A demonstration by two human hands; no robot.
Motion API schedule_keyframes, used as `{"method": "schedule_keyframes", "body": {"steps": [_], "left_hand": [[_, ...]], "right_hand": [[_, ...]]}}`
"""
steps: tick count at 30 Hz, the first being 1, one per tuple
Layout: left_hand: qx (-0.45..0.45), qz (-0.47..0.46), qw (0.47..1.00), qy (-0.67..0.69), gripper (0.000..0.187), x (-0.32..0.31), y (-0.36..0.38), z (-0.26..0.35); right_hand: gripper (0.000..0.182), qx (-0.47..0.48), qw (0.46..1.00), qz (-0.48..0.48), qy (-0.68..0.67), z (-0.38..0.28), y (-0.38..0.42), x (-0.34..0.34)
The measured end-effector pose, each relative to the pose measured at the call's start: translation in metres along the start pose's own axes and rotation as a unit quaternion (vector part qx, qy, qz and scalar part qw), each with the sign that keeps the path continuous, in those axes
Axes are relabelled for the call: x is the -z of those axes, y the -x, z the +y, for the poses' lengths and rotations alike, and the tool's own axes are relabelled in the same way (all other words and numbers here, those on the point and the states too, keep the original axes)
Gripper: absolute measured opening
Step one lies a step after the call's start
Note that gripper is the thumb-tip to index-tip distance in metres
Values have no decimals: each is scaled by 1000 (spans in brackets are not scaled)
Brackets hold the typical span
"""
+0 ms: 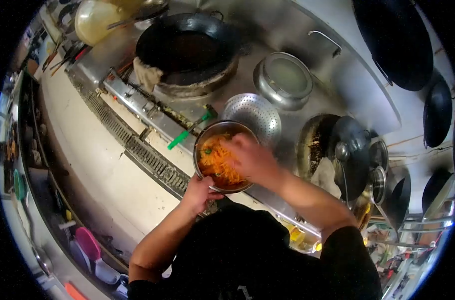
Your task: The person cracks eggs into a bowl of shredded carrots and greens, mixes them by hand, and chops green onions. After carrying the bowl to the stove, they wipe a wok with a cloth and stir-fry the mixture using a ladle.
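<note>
Two hands worked one round steel bowl [207,137] of shredded orange strands [216,164] at the tabletop's [265,197] front edge: the left hand [197,192] clamped on its near rim, the right hand [250,157] down in the strands, fingers curled together among them. Just beyond the bowl lay one perforated metal strainer [257,112], with one large black wok [187,47] farther back.

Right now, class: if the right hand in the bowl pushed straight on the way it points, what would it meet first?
The right hand points down-left into the metal bowl, so it would likely meet the shredded orange food first; depth is unclear.
</note>
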State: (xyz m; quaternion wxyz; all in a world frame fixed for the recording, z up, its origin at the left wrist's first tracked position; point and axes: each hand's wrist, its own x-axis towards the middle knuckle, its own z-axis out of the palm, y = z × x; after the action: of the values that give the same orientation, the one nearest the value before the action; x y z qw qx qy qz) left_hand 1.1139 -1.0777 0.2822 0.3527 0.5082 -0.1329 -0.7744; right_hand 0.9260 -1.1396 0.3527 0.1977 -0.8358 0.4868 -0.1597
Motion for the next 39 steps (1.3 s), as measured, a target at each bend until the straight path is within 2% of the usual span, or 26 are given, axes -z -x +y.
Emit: {"method": "schedule_keyframes", "body": {"steps": [3,4,6,7,8,11,12,13,14,15,17,18,20,21,22,23,24,27,28,29,31,33,34,36,37,39], "left_hand": [[-30,5,1000,-7,45,-12,-29,12],[-25,6,1000,13,46,-13,-34,17],[0,27,1000,14,46,-16,-50,22],[20,40,999,15,46,-16,-58,27],[25,28,998,41,45,-17,-59,33],[19,70,997,-11,45,-9,-69,35],[9,78,997,13,45,-9,-65,38],[14,78,997,5,45,-16,-59,48],[17,90,995,32,44,-13,-58,48],[18,101,993,60,44,-8,-57,45],[34,133,988,64,44,-3,-53,44],[-18,131,984,116,43,-6,-49,44],[-15,147,984,96,42,-5,-44,50],[0,152,986,69,41,-5,-41,53],[-23,148,986,75,38,-10,-36,58],[-26,151,986,73,38,-6,-36,57],[-36,151,983,100,37,-2,-34,53],[-20,139,984,109,34,6,-27,47],[-37,173,978,108,36,4,-23,48],[-57,205,971,108,38,3,-22,50],[-74,213,962,152,37,-1,-16,53],[-64,238,961,125,35,9,-14,45],[-76,228,961,139,35,10,-13,44],[-84,220,958,162,35,16,-1,37],[-83,218,957,171,36,22,2,35],[-98,231,948,196,38,31,9,28]], "right_hand": [[28,6,999,-47,-5,42,-27,8],[24,-14,997,17,-71,58,-41,18],[25,-137,978,42,-154,114,-78,45],[25,-213,970,57,-99,160,-100,44],[26,-238,963,82,-95,215,-120,43],[28,-274,948,113,116,378,-139,23],[23,-248,936,59,244,426,-139,15],[19,-290,910,-53,292,453,-146,17],[21,-345,899,-38,267,484,-148,4],[26,-332,853,-119,384,504,-157,-11],[28,-220,948,-26,228,499,-166,-15],[28,-155,983,32,96,526,-169,-16],[28,-260,958,0,121,546,-159,-3],[28,-256,959,0,119,545,-163,1],[30,-299,919,-98,238,543,-170,5],[31,-337,853,-194,348,541,-175,1],[33,-264,846,-257,386,553,-181,-12],[34,-405,856,-198,254,570,-171,-12],[34,-433,852,-177,234,570,-171,-11],[35,-434,857,-162,228,568,-172,-10],[35,-293,909,-99,281,594,-169,-26],[36,-378,898,-122,190,520,-174,21],[36,-380,896,-119,194,533,-172,18],[36,-257,952,-79,148,526,-174,8],[36,-254,952,-78,151,523,-168,16],[35,-291,928,-70,223,417,-180,63]]}}
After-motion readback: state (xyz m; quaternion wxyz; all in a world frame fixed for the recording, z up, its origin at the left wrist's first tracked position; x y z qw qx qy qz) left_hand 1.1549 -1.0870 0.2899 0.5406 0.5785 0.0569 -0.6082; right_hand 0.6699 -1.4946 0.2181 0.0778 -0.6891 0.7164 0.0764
